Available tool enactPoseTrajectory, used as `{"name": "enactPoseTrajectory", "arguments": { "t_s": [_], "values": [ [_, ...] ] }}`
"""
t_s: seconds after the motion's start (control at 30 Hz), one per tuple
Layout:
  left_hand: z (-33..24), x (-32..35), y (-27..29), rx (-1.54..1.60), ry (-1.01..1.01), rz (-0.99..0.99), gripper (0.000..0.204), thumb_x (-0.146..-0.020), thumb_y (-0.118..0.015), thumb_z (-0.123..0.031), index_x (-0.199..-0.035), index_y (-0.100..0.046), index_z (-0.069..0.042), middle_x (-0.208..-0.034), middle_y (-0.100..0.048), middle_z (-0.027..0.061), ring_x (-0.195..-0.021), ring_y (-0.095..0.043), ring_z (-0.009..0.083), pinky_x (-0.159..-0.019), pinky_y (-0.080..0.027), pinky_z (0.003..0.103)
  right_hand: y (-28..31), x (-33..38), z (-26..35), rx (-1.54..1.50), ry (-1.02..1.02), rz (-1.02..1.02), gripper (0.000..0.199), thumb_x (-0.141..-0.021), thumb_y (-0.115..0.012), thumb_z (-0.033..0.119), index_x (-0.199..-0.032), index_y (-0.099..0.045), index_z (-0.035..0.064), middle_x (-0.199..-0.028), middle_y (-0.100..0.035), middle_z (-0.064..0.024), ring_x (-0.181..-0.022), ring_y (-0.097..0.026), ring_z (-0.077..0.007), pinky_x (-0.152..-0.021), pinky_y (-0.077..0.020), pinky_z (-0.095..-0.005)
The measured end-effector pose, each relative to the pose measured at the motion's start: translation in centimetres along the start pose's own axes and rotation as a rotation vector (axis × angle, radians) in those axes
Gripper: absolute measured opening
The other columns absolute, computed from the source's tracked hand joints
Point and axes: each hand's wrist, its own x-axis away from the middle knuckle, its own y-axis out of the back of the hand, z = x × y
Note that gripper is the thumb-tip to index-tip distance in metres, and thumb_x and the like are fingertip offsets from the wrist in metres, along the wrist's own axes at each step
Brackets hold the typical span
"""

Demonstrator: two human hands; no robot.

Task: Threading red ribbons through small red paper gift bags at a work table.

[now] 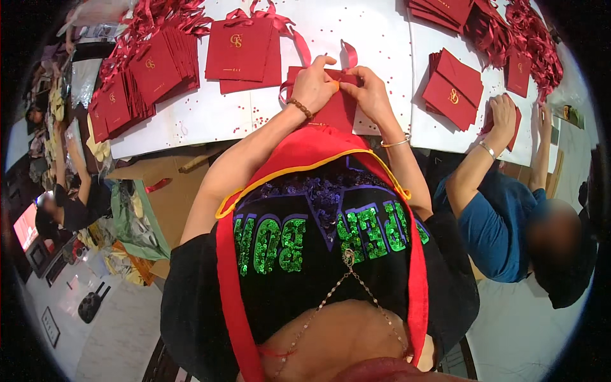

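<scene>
Head view: red bag [336, 113] on white table [389, 35], straight ahead of wearer's chest. Left hand [316, 87] and right hand [370, 94] both grasp its top by thumb and fingers; cannot tell whether ribbon [348, 55] is pinched too. Risks, my judgement: uneven pull could slip the ribbon; hard pinching could crease the paper; a forearm swing could knock the nearby bags [242, 54]. Counts: one bag in hand, two showing in that nearby pile, two co-workers, one each side; packed left stack [159, 67] too tight to count
</scene>
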Motion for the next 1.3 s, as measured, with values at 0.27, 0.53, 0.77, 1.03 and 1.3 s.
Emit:
{"name": "enactPoseTrajectory", "arguments": {
  "t_s": [0.27,0.53,0.77,1.03,1.3],
  "values": [
    [0.5,-0.1,-0.2,0.297,0.198,0.130,0.028,-0.069,-0.056,-0.004,-0.097,-0.059,0.002,-0.062,-0.061,0.0074,-0.052,-0.056,0.0128,-0.047,-0.045,0.026,0.4,-0.2,-0.9,-0.105,0.001,0.074,0.020,-0.077,-0.063,0.005,-0.095,-0.057,-0.0006,-0.081,-0.059,-0.0035,-0.073,-0.052,-0.0095,-0.066,-0.0431,-0.0216],
    [1.0,-0.6,0.0,0.421,0.282,0.125,0.026,-0.072,-0.054,-0.001,-0.098,-0.058,0.005,-0.064,-0.060,0.0061,-0.049,-0.052,0.0085,-0.043,-0.042,0.021,1.4,-0.7,2.1,0.057,-0.064,0.207,0.021,-0.076,-0.064,0.011,-0.094,-0.061,0.0001,-0.075,-0.061,-0.0087,-0.070,-0.054,-0.0119,-0.066,-0.0443,-0.0261],
    [0.5,-0.6,0.5,0.653,0.398,0.153,0.024,-0.075,-0.054,0.001,-0.098,-0.057,0.006,-0.066,-0.060,0.0065,-0.050,-0.052,0.0070,-0.042,-0.041,0.019,1.5,-0.7,1.3,0.033,-0.018,0.216,0.021,-0.076,-0.064,0.010,-0.093,-0.060,-0.0015,-0.074,-0.060,-0.0086,-0.070,-0.054,-0.0116,-0.065,-0.0441,-0.0256],
    [0.2,0.6,0.3,-0.145,-0.165,-0.054,0.021,-0.075,-0.053,-0.001,-0.093,-0.062,0.002,-0.064,-0.061,0.0062,-0.057,-0.058,0.0112,-0.050,-0.045,0.025,1.0,-0.5,1.1,0.052,0.078,0.154,0.019,-0.076,-0.064,0.009,-0.092,-0.060,-0.0018,-0.075,-0.060,-0.0087,-0.067,-0.052,-0.0127,-0.063,-0.0438,-0.0258],
    [1.1,0.3,0.0,0.587,0.334,0.047,0.023,-0.075,-0.051,0.001,-0.098,-0.055,0.003,-0.065,-0.060,0.0072,-0.051,-0.053,0.0093,-0.045,-0.042,0.022,0.6,-0.8,1.5,0.027,0.014,0.209,0.019,-0.074,-0.064,0.006,-0.092,-0.060,-0.0014,-0.076,-0.060,-0.0097,-0.068,-0.053,-0.0143,-0.065,-0.0438,-0.0268]
  ]
}}
